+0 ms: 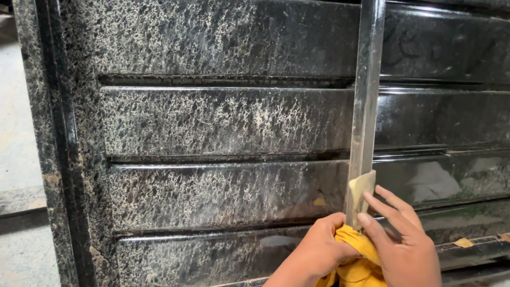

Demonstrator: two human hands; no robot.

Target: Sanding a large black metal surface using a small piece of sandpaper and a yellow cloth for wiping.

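Two hands at a metal strip on a black slatted panel.
The left hand (313, 252) is closed around a yellow cloth (357, 263) at the strip's (365, 106) foot; the right hand (406, 242) presses open fingers (374, 210) against the strip, gripping nothing.

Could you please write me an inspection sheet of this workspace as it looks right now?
Surface: black louvred metal panel with horizontal slats, heavily speckled with pale residue on the left, glossier on the right.
Job's things: yellow cloth bunched between both hands; upright metal bar crossing the slats; tan patch on the bar's lower end.
Clutter: small tan scrap on a lower slat.
Grippers: left hand grips the cloth; right hand has fingers spread against the bar and cloth.
Cables: nothing seen.
Surroundings: pale concrete floor at left.
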